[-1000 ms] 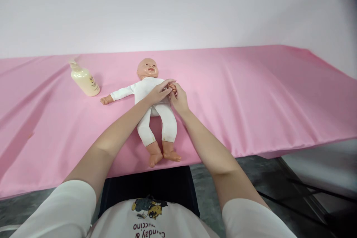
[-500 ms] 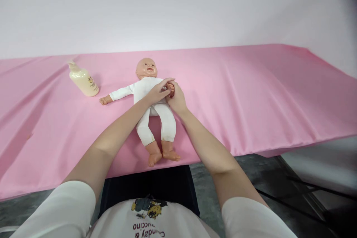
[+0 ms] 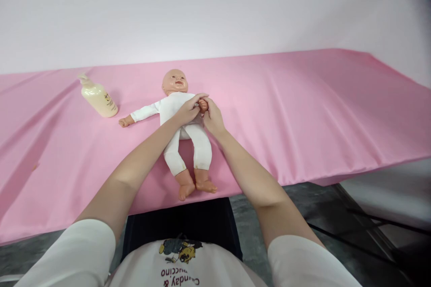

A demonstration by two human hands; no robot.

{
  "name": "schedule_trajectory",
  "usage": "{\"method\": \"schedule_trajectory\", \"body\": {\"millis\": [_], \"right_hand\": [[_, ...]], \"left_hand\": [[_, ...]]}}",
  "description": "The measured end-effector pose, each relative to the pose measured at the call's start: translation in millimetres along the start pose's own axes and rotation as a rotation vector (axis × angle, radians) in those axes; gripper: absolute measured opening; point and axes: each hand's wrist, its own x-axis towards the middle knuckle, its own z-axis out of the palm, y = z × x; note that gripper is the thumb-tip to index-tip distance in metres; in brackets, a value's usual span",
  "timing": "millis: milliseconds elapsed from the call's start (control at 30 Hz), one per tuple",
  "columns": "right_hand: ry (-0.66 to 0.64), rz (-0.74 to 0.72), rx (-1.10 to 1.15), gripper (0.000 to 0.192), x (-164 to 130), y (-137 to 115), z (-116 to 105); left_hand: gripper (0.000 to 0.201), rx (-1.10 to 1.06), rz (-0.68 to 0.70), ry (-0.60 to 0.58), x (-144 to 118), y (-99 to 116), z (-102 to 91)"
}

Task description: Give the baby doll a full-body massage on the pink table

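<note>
A baby doll (image 3: 177, 107) with a bald head and a white cloth body lies on its back, its feet toward me. My left hand (image 3: 189, 110) reaches across the doll's chest and is closed around the doll's hand (image 3: 203, 106) on the right side. From the other side my right hand (image 3: 213, 117) grips that same small hand, thumb and fingers bent about it. Both my hands meet there, and the doll's forearm is mostly hidden behind them. The doll's other arm (image 3: 143, 113) stretches out to the left on the cloth.
A pump bottle (image 3: 99, 98) of pale yellow liquid stands left of the doll, beyond its outstretched hand. Pink cloth (image 3: 303, 116) covers the table, with its front edge close to my body. A white wall (image 3: 215, 9) rises behind.
My fingers have shifted slightly around the doll's hand, whose fingers now look more curled. The whole view has moved a little; the bottle stays in place.
</note>
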Motion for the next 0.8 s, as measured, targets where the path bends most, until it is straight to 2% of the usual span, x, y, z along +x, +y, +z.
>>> {"method": "schedule_trajectory", "body": {"millis": [200,467,800], "right_hand": [[-0.006,0.013,0.038,0.041,-0.3,2.0,-1.0],[-0.005,0.004,0.04,0.042,0.5,3.2,-1.3],[-0.019,-0.01,-0.105,0.059,2.4,4.0,1.8]], "left_hand": [[0.054,-0.007,0.031,0.041,2.4,-9.1,0.5],[0.047,-0.008,0.058,0.042,1.6,-8.2,0.3],[0.069,0.024,0.023,0.009,1.7,-11.6,0.3]]}}
